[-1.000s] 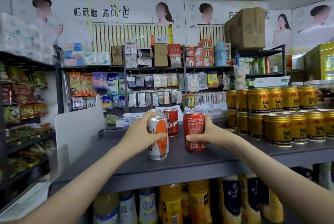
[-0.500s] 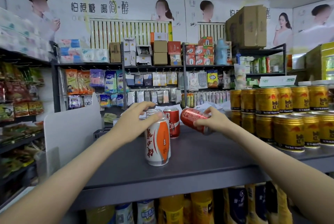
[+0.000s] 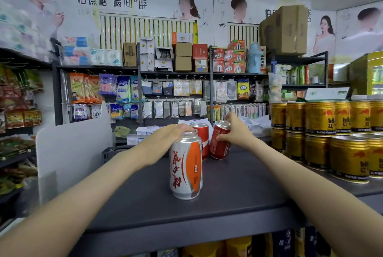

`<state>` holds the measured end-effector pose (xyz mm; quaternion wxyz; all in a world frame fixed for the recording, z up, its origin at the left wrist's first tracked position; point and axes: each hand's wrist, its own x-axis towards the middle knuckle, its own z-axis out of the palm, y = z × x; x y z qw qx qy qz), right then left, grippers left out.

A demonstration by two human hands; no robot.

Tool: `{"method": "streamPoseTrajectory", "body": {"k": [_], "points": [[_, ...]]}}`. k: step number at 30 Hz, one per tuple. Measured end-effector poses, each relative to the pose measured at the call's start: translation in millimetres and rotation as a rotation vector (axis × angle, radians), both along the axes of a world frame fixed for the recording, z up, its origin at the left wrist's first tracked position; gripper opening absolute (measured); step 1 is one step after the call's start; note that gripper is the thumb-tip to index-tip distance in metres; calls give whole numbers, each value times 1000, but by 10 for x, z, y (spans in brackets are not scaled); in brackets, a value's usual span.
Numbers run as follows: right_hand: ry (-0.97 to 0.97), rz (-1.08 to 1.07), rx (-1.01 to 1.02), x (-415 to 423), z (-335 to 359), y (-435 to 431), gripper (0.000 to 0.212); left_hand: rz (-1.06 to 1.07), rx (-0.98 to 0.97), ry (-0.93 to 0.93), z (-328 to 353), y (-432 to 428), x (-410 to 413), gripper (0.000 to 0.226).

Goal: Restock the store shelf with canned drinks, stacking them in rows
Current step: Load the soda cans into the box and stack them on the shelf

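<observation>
Head view: two red cans meet at the back of the grey shelf (image 3: 238, 184).
Gold cans (image 3: 320, 120) stand two tiers high at 3 o'clock, with some cut off at the frame edge. One silver-orange can (image 3: 186, 169) fronts a row whose other lids are mostly hidden. The left hand (image 3: 163, 140), hovering spread half a second ago, now lies flat on those lids. The right hand (image 3: 236, 132) grips a red can (image 3: 219, 145), earlier nearly sideways in the air, now only tilted, its base on the shelf just beside the upright red can (image 3: 204, 140) at 12 o'clock.
</observation>
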<state>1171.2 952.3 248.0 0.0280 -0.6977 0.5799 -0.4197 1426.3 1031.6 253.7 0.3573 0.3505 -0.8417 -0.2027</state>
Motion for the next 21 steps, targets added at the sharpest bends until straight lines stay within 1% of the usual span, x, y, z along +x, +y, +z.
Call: {"method": "streamPoseTrajectory", "body": {"k": [3, 8, 11, 14, 17, 19, 21], "points": [[141, 2, -3, 32, -11, -108, 51, -22, -2, -10, 4, -8, 4, 42], [201, -10, 9, 62, 13, -201, 49, -25, -16, 16, -23, -29, 1, 43], [288, -28, 39, 86, 32, -173, 52, -10, -21, 15, -29, -41, -6, 45], [371, -48, 53, 77, -27, -103, 66, 33, -51, -10, -52, -60, 3, 52], [387, -75, 70, 31, -92, 37, 78, 108, -91, 42, -80, -14, 17, 64], [378, -84, 63, 31, -108, 195, 77, 138, -153, 85, -98, 45, 21, 67], [382, -76, 42, 62, -117, 382, 73, 178, -225, 113, -119, 131, 14, 65]]}}
